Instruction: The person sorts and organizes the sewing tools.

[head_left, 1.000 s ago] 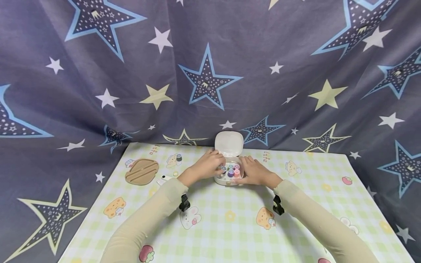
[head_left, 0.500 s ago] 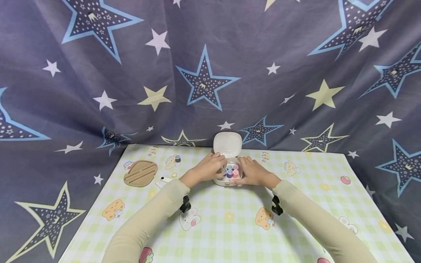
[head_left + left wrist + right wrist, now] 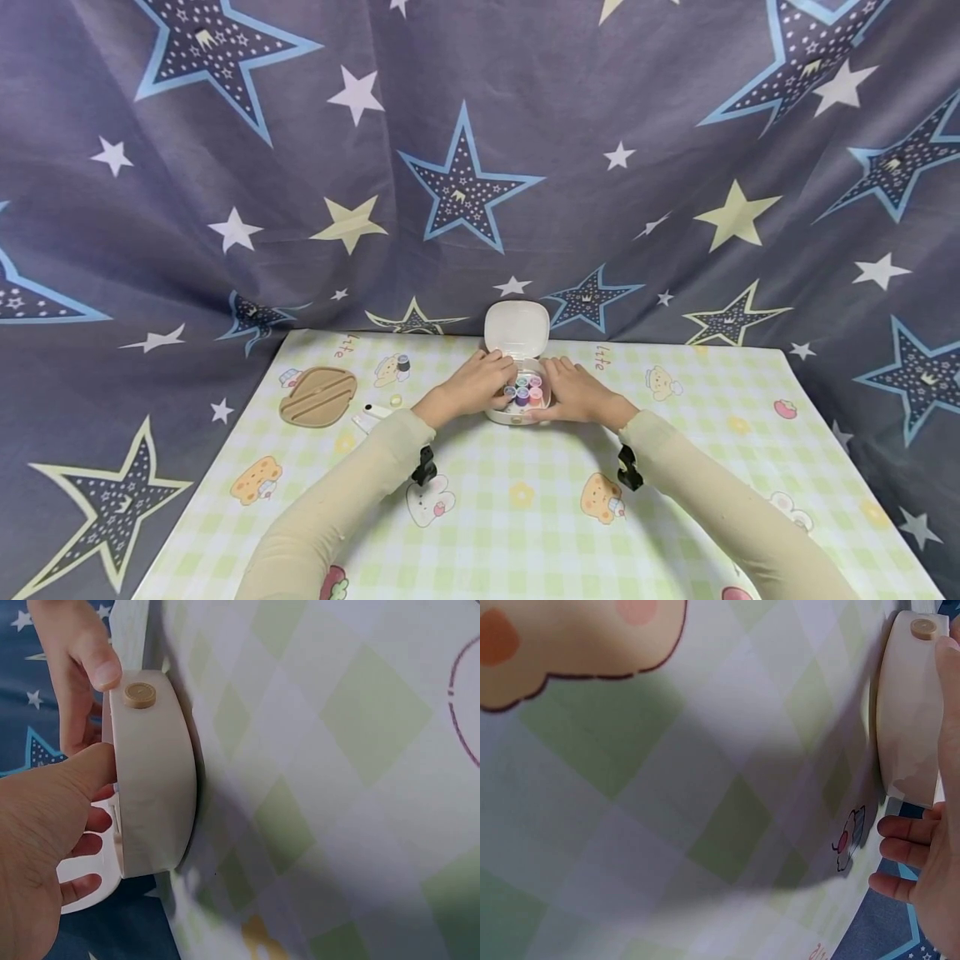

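Note:
A small white sewing box [image 3: 512, 417] stands at the back middle of the table, its rounded lid [image 3: 517, 328] raised. Several coloured thread spools, among them a purple spool [image 3: 522, 397] and a pink spool [image 3: 536, 397], stand inside. My left hand [image 3: 474, 385] reaches over the box's left side, thumb and forefinger around a blue-grey spool [image 3: 510, 392]. In the left wrist view, the box front [image 3: 154, 780] hides the tips of that thumb and forefinger. My right hand [image 3: 573, 393] grips the box's right side, thumb at the front rim near the round tan button [image 3: 923, 629].
To the left lie a tan slotted tray [image 3: 318, 397], a white tool with a black dot [image 3: 377, 411] and a small pale yellow round piece [image 3: 396, 400]. A dark spool [image 3: 403, 362] stands behind them. A star-patterned curtain [image 3: 600, 108] hangs behind the table.
The view has shifted slightly. Both hands stay at the box, with the left thumb and forefinger moving only a little around the blue-grey spool.

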Available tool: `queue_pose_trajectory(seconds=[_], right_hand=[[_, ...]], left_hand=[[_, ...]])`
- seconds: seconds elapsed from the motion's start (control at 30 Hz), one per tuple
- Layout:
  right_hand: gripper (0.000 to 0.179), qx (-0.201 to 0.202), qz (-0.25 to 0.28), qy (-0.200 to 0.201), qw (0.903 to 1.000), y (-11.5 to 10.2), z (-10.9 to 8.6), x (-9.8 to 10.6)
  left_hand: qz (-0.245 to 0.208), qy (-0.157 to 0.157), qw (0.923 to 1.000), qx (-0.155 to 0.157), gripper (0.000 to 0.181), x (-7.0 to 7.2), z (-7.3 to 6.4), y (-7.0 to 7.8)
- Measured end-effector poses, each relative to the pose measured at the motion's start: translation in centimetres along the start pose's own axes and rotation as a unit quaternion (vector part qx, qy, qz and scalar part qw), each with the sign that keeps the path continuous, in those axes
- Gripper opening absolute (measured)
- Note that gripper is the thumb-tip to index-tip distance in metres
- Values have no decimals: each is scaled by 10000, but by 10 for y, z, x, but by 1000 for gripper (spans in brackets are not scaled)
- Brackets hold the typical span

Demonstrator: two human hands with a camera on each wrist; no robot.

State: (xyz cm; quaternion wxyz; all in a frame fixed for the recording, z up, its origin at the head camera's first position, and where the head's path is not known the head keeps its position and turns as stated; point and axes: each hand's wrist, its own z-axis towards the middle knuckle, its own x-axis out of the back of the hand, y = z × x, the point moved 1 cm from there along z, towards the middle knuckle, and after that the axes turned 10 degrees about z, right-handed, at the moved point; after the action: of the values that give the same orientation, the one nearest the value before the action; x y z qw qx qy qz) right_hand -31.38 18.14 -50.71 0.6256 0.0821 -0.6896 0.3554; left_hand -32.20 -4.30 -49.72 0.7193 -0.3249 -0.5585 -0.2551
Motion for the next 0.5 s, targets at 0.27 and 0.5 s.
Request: queue_pose_trajectory(seconds=[0.27, 0.5], right_hand=[[106, -40, -28, -9, 10000, 0, 1, -1], [106, -49, 3, -13, 10000, -3, 0, 1]], left_hand=[[71, -82, 9999, 4, 23, 0, 1, -1], [66, -228, 9997, 69, 21, 0, 2, -4]])
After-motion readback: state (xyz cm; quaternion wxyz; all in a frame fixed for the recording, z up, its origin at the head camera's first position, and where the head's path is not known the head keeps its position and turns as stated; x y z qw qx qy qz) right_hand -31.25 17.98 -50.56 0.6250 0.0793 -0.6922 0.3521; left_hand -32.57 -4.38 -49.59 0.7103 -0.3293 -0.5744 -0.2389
